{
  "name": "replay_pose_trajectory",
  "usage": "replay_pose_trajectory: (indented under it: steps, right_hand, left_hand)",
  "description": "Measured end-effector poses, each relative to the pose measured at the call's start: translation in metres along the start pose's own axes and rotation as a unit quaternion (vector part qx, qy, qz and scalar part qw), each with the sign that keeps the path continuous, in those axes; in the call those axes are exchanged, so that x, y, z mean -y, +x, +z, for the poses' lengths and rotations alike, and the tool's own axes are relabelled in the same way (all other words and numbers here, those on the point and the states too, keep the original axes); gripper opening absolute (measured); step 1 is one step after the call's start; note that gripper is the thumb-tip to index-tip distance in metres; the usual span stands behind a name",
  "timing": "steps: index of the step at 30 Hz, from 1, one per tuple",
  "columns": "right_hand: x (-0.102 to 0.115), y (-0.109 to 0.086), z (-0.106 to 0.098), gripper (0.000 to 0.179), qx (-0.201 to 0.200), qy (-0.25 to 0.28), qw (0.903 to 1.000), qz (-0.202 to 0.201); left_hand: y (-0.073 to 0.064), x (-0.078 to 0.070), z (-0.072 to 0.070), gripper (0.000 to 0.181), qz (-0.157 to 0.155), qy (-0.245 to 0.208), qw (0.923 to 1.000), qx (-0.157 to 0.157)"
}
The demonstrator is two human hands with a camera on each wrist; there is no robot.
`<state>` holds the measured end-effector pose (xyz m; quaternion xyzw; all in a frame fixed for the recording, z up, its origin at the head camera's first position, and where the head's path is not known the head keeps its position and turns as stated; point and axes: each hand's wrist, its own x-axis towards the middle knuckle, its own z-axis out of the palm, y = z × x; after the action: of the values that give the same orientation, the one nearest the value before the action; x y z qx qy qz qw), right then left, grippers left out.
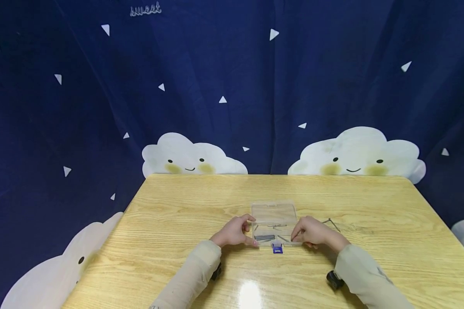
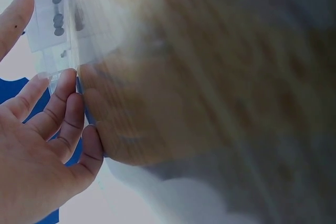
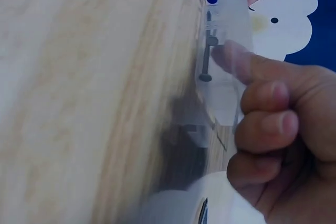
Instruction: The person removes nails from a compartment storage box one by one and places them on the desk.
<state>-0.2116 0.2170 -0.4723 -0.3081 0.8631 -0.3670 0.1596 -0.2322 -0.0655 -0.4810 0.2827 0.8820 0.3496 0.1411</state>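
A clear plastic box [image 1: 273, 212] with its lid raised at the back and a blue latch [image 1: 277, 248] at the front sits on the table. Several grey nails [image 1: 264, 237] lie in its compartments. My left hand [image 1: 236, 231] holds the box's left end, thumb at the front corner and fingers farther back. At the right front compartment, my right hand [image 1: 312, 232] has its fingertips inside the box, beside the nails [image 3: 206, 59]. Its other fingers are curled against the clear end wall; I cannot tell whether a nail is between the fingertips.
Thin metal pieces [image 1: 334, 224] lie at an angle on the wooden table [image 1: 193, 201], just right of my right hand. A dark blue curtain [image 1: 224, 64] with white clouds hangs behind the table's far edge. Both wrists carry small black cameras [image 1: 334, 280].
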Motion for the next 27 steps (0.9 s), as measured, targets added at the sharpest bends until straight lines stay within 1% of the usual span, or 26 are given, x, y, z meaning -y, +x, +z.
replay_pose_trajectory:
  steps: [4,11,18,23,27]
  right_hand:
    - [0.003,0.004,-0.001,0.014,0.003,-0.010,0.9999,0.012]
    - [0.005,0.006,-0.001,0.013,0.000,-0.030,0.9994,0.017]
    - [0.009,0.008,-0.003,0.016,0.022,-0.037,0.9986,0.033]
    - [0.012,0.007,-0.006,0.017,0.043,-0.023,0.9977,0.048]
    - [0.009,0.005,-0.007,0.017,0.053,0.008,0.9966,0.062]
  left_hand:
    - [0.000,0.000,-0.001,0.064,-0.002,-0.005,1.0000,0.002]
    - [0.001,0.001,-0.001,0.064,-0.005,-0.012,0.9999,0.004]
    - [0.001,0.002,0.000,0.064,-0.001,-0.006,1.0000,0.000]
    - [0.001,0.002,0.000,0.064,0.000,-0.005,1.0000,0.000]
    - [0.001,0.001,0.000,0.064,-0.002,-0.009,1.0000,0.002]
